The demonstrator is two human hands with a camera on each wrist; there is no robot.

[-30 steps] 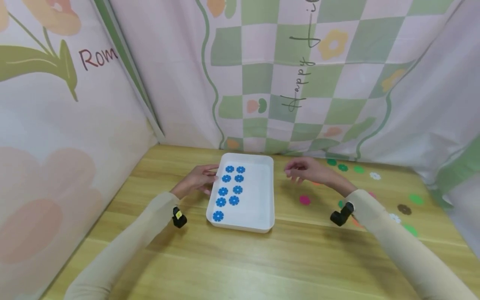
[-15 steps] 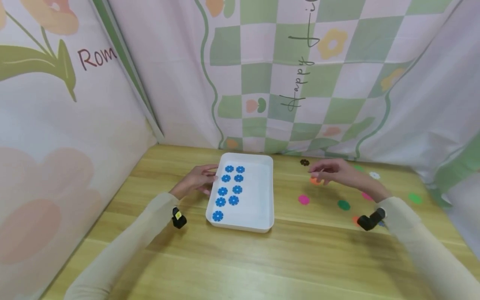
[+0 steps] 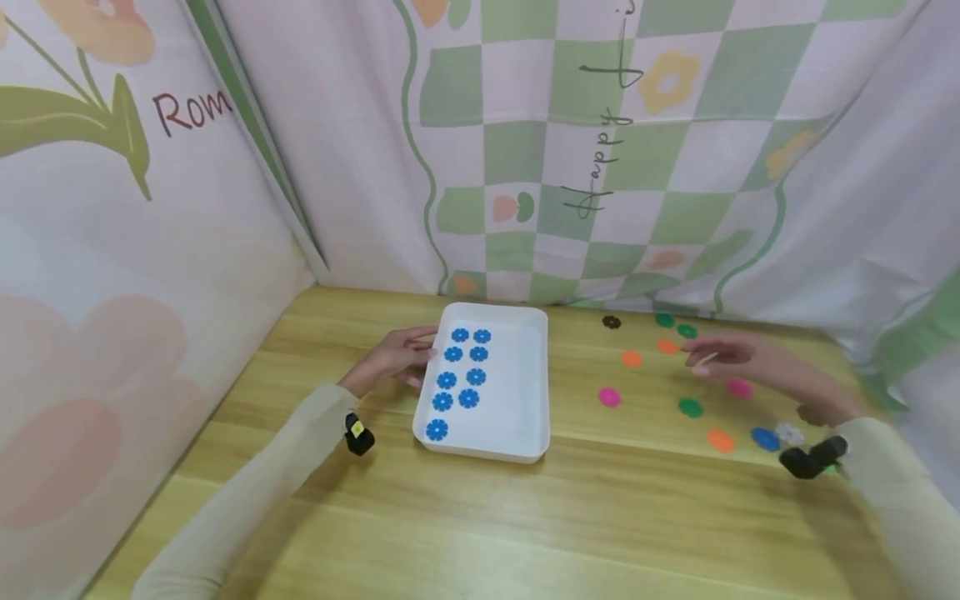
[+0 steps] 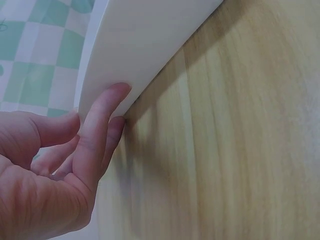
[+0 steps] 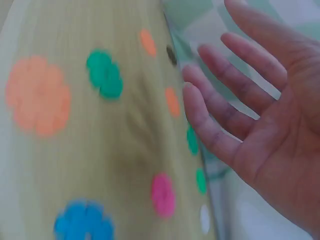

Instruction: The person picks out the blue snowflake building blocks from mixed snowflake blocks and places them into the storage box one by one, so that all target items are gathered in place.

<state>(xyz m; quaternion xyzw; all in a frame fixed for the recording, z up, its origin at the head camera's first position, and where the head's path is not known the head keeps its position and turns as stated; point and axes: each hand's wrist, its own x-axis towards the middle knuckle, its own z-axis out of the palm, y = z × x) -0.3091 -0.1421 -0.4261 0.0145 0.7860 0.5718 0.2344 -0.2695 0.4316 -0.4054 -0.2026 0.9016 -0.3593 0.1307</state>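
Observation:
On the wooden table stands a white tray (image 3: 517, 392), with several blue flower-shaped discs (image 3: 447, 380) lying in two columns along its left side. My left hand (image 3: 393, 358) rests against the tray's left side; in the left wrist view its extended fingers (image 4: 102, 115) touch the outer wall and the thumb is at the rim. To the right, my right hand (image 3: 765, 367) is over the scattered discs, its fingers loosely extended and holding nothing. A loose blue disc (image 3: 766, 439) lies below that hand, also visible as a blue disc (image 5: 85, 220) in the right wrist view.
Around the right hand lie orange (image 3: 721, 441), green (image 3: 691, 407), pink (image 3: 610, 397), white (image 3: 789, 434) and brown discs (image 3: 611, 322). Along the table's back edge hangs a printed curtain (image 3: 585, 167); another printed cloth (image 3: 150, 333) is at the left.
My right hand has moved from beside the tray rightward over the loose discs, uncovering orange and green ones. The left hand and the tray have stayed put.

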